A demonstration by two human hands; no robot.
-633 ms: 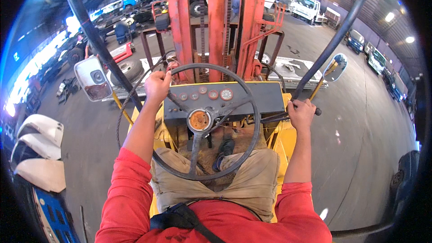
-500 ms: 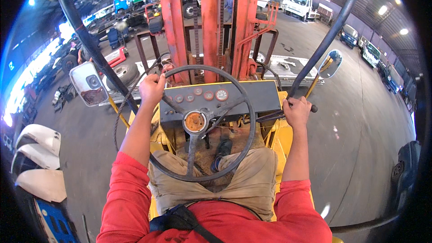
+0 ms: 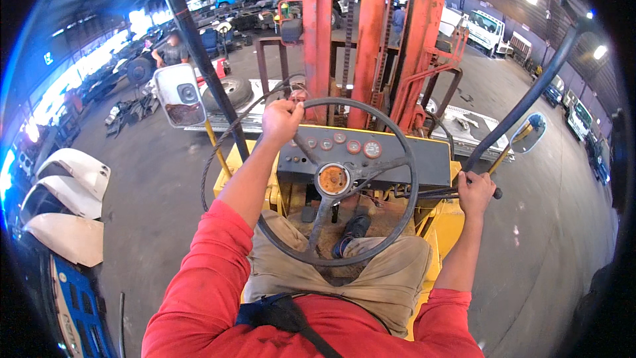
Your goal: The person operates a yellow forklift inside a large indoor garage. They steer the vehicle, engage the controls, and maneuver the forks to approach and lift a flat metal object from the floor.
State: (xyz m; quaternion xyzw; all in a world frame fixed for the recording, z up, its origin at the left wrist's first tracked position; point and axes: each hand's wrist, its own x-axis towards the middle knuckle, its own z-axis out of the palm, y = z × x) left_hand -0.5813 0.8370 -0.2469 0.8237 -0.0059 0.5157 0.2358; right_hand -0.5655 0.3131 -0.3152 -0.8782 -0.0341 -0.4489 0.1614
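The black steering wheel (image 3: 332,179), with a rusty orange hub, stands in front of my lap. My left hand (image 3: 283,121) is closed around its rim at the upper left. To the right of the dashboard, my right hand (image 3: 475,193) grips a control lever; a dark knob (image 3: 497,193) pokes out beside it, and the fingers partly hide the grip. Behind the wheel lies the dark dashboard (image 3: 430,164) with several round gauges. My shod foot (image 3: 354,231) rests on the worn floor near the pedals.
Ahead rises a red forklift mast (image 3: 368,46) with chains. White flat panels (image 3: 474,126) lie beyond the dashboard. Mirrors (image 3: 180,95) flank the cab posts. A person (image 3: 173,50) is at the far left. Pale curved panels (image 3: 69,237) lie left; a white truck (image 3: 485,30) stands far right.
My view has swung left, so the forklift parts sit farther right in the picture. The wheel has turned slightly clockwise with my left hand on it. My right hand stays at the lever.
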